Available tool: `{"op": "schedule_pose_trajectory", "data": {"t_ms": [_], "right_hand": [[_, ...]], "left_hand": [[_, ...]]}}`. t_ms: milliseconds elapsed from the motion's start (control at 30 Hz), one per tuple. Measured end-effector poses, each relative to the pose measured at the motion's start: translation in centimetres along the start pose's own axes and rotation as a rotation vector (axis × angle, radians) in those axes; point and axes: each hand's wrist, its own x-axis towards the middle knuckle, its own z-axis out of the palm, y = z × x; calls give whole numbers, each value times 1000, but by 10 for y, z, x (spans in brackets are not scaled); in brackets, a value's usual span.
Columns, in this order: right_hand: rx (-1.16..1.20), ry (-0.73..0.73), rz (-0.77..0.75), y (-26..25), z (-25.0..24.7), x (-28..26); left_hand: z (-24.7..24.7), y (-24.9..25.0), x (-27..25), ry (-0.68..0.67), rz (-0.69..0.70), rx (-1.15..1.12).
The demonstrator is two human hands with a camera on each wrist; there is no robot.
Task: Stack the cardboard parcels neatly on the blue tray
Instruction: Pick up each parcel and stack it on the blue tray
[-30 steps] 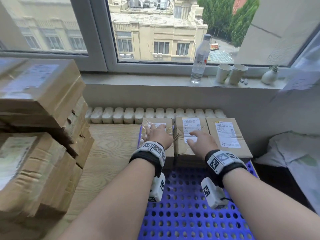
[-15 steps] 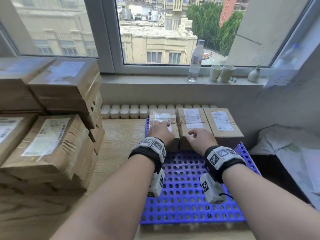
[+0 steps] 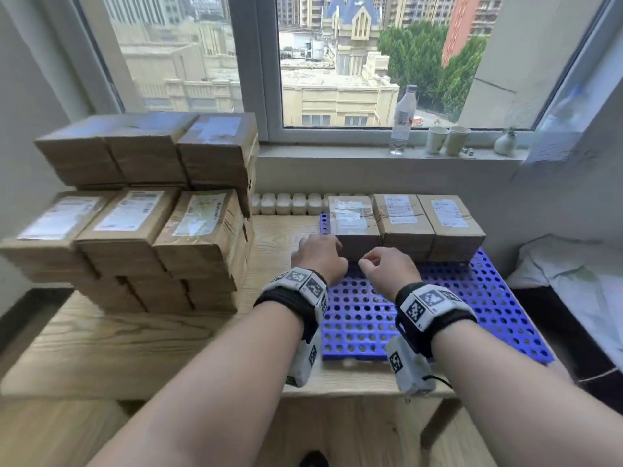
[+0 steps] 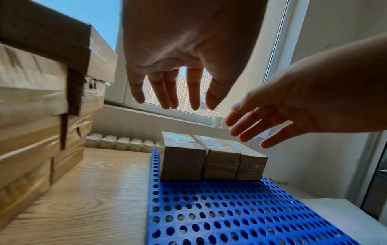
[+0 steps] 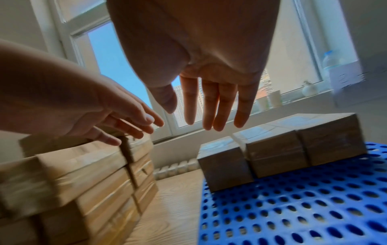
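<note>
Three cardboard parcels point(image 3: 403, 224) stand side by side in one row along the far edge of the blue perforated tray point(image 3: 438, 315). A tall pile of more parcels point(image 3: 151, 214) sits on the wooden table to the left. My left hand point(image 3: 320, 254) hovers by the near left corner of the row, and my right hand point(image 3: 387, 267) is just beside it, over the tray. The wrist views show the fingers of the left hand point(image 4: 171, 99) and the right hand point(image 5: 209, 116) straight and spread, holding nothing, above and short of the row point(image 4: 182, 162).
On the windowsill stand a water bottle point(image 3: 403, 119), two paper cups point(image 3: 446, 139) and a small vase point(image 3: 504, 143). A white ribbed strip point(image 3: 290, 203) runs behind the tray. White bedding point(image 3: 573, 274) lies to the right. Bare wooden table point(image 3: 135, 348) shows in front of the pile.
Both hands have lifted off the tops of the left and middle parcels and drawn back toward me. The view has pulled back, so the left pile shows in full.
</note>
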Motion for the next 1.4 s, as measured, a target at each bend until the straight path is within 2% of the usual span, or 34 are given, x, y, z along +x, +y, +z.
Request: {"op": "schedule_pose_trajectory", "data": {"t_ms": [167,400,567,800,967,1067,1400], "right_hand": [[21,-29,-90,-57,22,-23],[22,-21,-234,-160,39,-28],[-16,28,-315,-244,51,-18],[94,75,-350,-366,79,25],[84,77,-339,-424,111,54],[70,87,-342,-452,129,72],[89,144,-408,-516,152,119]], "left_hand": [[-54,-38,-31,117,-33,-21],[-142,-100,-48,289,-67,-21],[-207,-156,-42,368,-86,-19],[-296,-246,-10,432,-92,-68],[-346,-307,23,435,-127,-95],[-366,-345,52,414,-195,-158],[-375,-408,125,305,-432,-400]]}}
